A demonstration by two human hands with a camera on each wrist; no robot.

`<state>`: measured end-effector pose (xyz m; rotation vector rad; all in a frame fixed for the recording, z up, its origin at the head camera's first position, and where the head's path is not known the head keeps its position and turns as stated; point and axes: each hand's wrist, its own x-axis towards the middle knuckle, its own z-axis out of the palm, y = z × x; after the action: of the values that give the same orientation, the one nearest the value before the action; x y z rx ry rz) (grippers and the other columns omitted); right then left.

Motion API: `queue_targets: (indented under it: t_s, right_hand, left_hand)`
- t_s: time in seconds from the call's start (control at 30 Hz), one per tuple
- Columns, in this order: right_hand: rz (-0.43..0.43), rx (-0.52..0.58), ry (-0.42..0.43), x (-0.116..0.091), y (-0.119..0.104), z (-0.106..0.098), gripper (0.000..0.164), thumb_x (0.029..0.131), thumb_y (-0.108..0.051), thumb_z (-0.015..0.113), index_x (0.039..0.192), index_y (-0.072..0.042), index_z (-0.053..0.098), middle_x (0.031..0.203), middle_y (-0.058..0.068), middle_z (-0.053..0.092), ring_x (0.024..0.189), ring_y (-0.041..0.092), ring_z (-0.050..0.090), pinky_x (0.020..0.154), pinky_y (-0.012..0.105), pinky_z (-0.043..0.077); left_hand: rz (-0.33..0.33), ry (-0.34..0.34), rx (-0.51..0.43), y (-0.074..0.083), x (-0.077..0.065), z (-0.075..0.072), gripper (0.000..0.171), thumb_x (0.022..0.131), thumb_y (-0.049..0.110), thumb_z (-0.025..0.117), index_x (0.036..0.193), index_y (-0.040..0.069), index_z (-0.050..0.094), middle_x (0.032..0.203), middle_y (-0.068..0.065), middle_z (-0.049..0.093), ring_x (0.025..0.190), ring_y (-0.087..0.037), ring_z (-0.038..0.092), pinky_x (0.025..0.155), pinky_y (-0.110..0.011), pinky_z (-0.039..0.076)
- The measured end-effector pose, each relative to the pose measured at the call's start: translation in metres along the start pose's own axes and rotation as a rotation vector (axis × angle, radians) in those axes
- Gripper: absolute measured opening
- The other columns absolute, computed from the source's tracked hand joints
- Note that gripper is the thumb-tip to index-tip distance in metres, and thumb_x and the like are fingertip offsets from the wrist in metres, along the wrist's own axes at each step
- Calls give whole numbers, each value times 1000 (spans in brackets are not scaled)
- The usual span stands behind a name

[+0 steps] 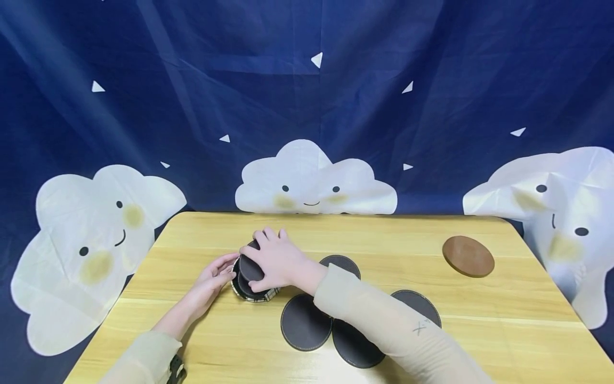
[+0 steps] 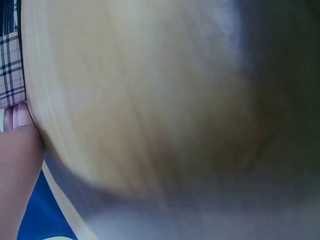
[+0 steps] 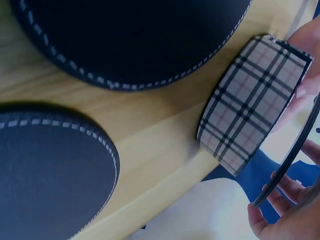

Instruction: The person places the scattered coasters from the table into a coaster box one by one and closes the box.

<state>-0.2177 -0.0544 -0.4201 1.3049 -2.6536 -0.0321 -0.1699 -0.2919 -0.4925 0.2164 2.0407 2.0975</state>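
Note:
My right hand [image 1: 280, 261] grips a dark round coaster [image 1: 250, 268] by its edge, fingers spread along the far side and thumb at the near side. The coaster is held tilted over a round plaid coaster holder [image 1: 271, 294], apart from its rim in the right wrist view. The holder [image 3: 252, 100] has beige, black and pink checks and a dark inside. Against its left side, my left hand [image 1: 211, 280] holds it with the thumb at the rim and the fingers around the wall. Only part of the left hand [image 2: 20, 155] shows in the left wrist view.
Several dark coasters with light stitching lie right of the holder, one [image 1: 306, 322] near it and another [image 1: 417, 306] farther right, partly under the right sleeve [image 1: 384, 320]. A brown disc [image 1: 468, 256] lies at the wooden table's [image 1: 503, 330] right side. A blue curtain [image 1: 307, 96] hangs behind.

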Motion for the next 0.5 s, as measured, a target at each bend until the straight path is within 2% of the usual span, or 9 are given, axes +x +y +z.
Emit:
queue_targets:
  t_s: [0.13, 0.5]
  right_hand:
    - [-12, -5, -16, 1, -6, 4, 79, 81, -74, 68, 149, -36, 53, 135, 4, 55, 122, 22, 50, 88, 40, 44]
    - [-8, -2, -54, 4, -13, 14, 79, 81, -76, 68, 147, -36, 53, 133, 3, 56, 120, 21, 50, 88, 39, 44]
  left_hand:
    - [-11, 7, 2, 1, -1, 0, 49, 103, -3, 53, 151, -1, 45, 130, 25, 66, 121, 6, 62, 104, -9, 48]
    - [-29, 6, 19, 0, 1, -2, 58, 103, -2, 54, 157, -11, 35, 131, 26, 64, 122, 8, 61, 106, -9, 47]
